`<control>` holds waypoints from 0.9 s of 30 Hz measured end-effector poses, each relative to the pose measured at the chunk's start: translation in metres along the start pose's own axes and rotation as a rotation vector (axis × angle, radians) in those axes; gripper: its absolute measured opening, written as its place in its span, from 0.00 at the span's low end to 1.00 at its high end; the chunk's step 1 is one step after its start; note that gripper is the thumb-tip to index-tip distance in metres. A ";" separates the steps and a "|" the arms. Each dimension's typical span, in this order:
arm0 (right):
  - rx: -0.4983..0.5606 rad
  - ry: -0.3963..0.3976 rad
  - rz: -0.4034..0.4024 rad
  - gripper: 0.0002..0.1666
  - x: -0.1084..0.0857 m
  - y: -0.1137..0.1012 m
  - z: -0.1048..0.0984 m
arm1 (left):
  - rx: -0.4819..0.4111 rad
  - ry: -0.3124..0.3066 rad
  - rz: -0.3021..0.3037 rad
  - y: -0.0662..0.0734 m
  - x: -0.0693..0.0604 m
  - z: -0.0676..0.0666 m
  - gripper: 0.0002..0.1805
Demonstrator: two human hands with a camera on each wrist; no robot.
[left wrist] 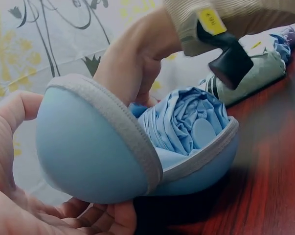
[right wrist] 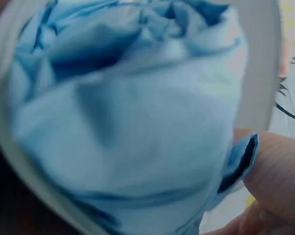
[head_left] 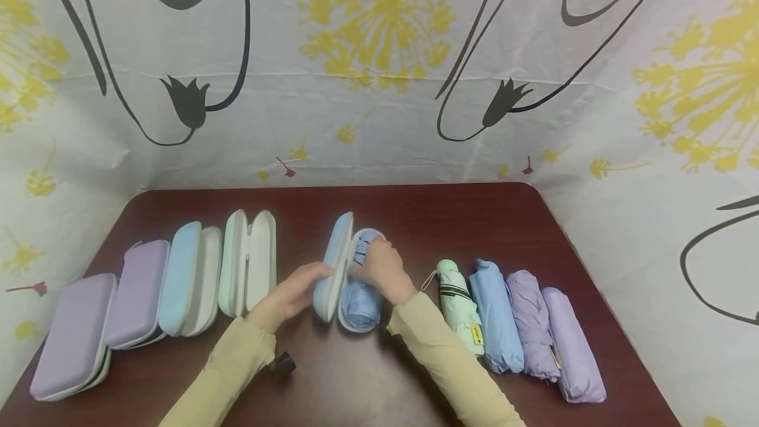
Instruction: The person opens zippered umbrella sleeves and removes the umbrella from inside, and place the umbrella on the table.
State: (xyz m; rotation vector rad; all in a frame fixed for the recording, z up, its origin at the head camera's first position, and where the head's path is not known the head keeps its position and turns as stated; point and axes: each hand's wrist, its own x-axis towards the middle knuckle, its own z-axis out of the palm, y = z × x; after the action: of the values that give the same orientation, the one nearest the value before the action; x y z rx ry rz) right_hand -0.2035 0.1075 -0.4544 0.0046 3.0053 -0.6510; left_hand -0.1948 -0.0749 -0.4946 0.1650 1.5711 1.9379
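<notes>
An open light-blue hard case (head_left: 332, 282) stands at mid-table, its lid tilted up on the left. In its right half lies a folded blue umbrella (head_left: 362, 305), whose gathered cloth end shows in the left wrist view. My left hand (head_left: 296, 288) holds the lid from outside, thumb on one side and fingers beneath, as the left wrist view shows. From above, my right hand (head_left: 385, 269) grips the blue umbrella within the case. Close up in the right wrist view, the thumb (right wrist: 277, 171) presses beside a small fold of the blue cloth (right wrist: 123, 132); the other fingers are mostly hidden.
Left of me stand two purple cases (head_left: 77, 335), an open blue case (head_left: 180, 282) and an open mint case (head_left: 261, 256). On the right lie folded umbrellas: mint (head_left: 459, 308), blue (head_left: 497, 318) and two purple (head_left: 575, 348). A patterned cloth (head_left: 367, 130) hangs behind the table.
</notes>
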 end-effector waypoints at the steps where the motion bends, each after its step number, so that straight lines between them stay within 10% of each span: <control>1: 0.005 -0.006 0.010 0.41 0.000 -0.001 0.001 | 0.009 0.013 0.001 0.001 0.000 0.001 0.28; 8: 0.049 -0.016 0.027 0.48 0.003 0.001 0.006 | 0.042 0.057 -0.010 0.003 -0.004 0.010 0.33; 27: 0.668 -0.044 0.120 0.40 -0.008 0.045 -0.020 | 0.093 0.219 -0.026 0.004 -0.011 0.015 0.36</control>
State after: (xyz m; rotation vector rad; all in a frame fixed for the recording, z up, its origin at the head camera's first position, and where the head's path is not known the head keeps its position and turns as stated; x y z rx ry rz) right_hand -0.1959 0.1566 -0.4541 0.1971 2.5686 -1.5623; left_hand -0.1812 -0.0685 -0.4836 -0.0305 1.7976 1.9163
